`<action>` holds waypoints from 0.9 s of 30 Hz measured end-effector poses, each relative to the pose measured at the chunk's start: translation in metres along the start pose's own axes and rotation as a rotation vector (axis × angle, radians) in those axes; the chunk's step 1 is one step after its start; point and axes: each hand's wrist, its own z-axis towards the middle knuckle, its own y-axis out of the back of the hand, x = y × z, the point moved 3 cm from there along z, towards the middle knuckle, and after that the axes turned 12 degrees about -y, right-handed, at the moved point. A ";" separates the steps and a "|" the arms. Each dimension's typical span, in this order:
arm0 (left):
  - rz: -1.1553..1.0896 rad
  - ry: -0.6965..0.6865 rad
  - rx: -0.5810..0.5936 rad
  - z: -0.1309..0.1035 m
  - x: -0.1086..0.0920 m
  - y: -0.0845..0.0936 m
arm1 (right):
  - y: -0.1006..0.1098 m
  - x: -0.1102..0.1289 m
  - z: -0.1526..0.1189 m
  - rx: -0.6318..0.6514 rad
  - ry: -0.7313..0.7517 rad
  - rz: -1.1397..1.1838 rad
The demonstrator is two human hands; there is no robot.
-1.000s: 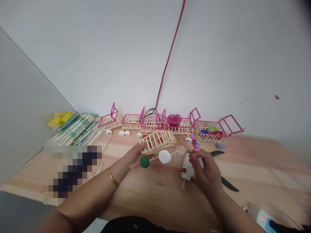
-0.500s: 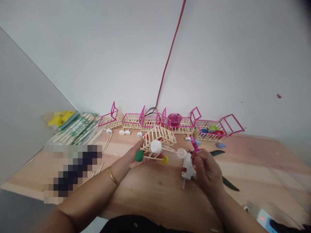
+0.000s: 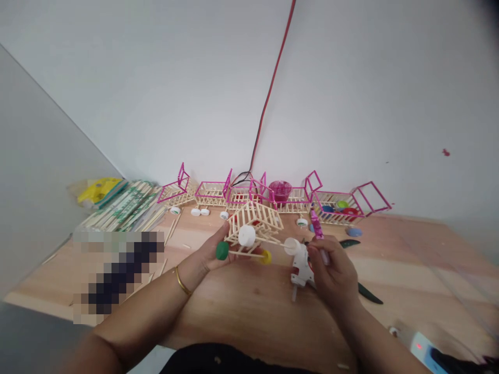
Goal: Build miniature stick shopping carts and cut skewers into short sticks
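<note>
My left hand (image 3: 213, 249) is closed around a small cart of bare wooden sticks (image 3: 255, 221), tilted above the table. Bottle caps serve as its wheels: a white cap (image 3: 247, 236), a green cap (image 3: 222, 251), a yellow cap (image 3: 266, 256) and a clear-white cap (image 3: 292, 246). In my right hand (image 3: 335, 267) is a pink-stained paintbrush (image 3: 317, 224), its pink end pointing up and its pale handle partly covered by my fingers. A white glue gun (image 3: 301, 267) lies behind and left of that hand, partly hidden.
Several pink-rimmed stick carts (image 3: 212, 192) line the wall, with a pink-stained cup (image 3: 279, 191) among them. Bundled sticks (image 3: 125, 205) and a yellow packet (image 3: 99, 191) lie at left. A dark green blade-like piece (image 3: 369, 294) and a lit power strip (image 3: 424, 353) are at right.
My right hand has turned the paintbrush slightly more upright and shifted it a little right, so more of its pale handle shows. My left hand and the cart have barely moved.
</note>
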 end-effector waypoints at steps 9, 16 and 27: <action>-0.056 -0.015 0.057 -0.001 -0.004 0.000 | 0.001 0.001 -0.001 -0.009 -0.008 0.069; -0.061 -0.068 0.029 -0.002 -0.006 0.005 | 0.004 0.002 -0.003 -0.023 0.008 0.082; -0.012 -0.100 0.085 -0.003 -0.008 -0.002 | 0.005 0.003 -0.001 -0.064 0.012 0.041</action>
